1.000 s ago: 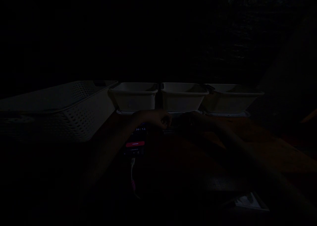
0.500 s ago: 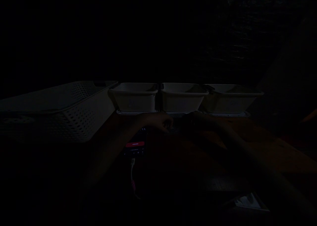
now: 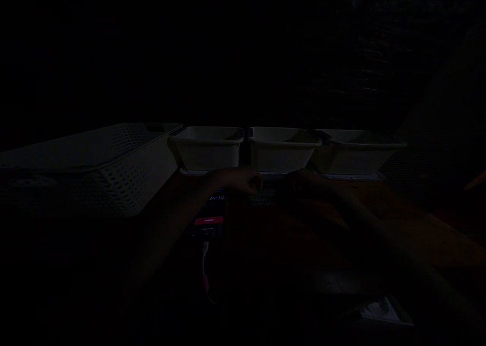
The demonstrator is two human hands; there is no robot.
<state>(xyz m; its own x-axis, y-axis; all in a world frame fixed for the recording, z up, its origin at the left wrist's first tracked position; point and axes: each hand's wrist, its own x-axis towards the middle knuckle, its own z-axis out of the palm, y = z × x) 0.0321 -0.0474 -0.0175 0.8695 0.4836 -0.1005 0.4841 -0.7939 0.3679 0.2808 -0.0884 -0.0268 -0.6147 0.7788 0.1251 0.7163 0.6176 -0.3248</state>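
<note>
Head view: left hand point(image 3: 238, 180) beside right hand point(image 3: 304, 185).

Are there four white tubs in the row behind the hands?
No, only three white tubs stand there, right of the perforated basket.

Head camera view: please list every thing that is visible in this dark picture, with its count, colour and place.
perforated basket: 1, white, far left on the table
rectangular tubs: 3, white, side by side in a row at the back, right of the basket
phone: 1, dark with a lit screen and a red bar, centre, in front of the left tub
cable: 1, white, runs from the phone's near end towards the camera
table: 1, brown wood, under everything
flat item: 1, white, bottom right, too dark to identify
small item: 1, faintly greenish, between the hands, too dark to identify
left hand: 1, above the phone's far end
right hand: 1, just right of the small item
</note>
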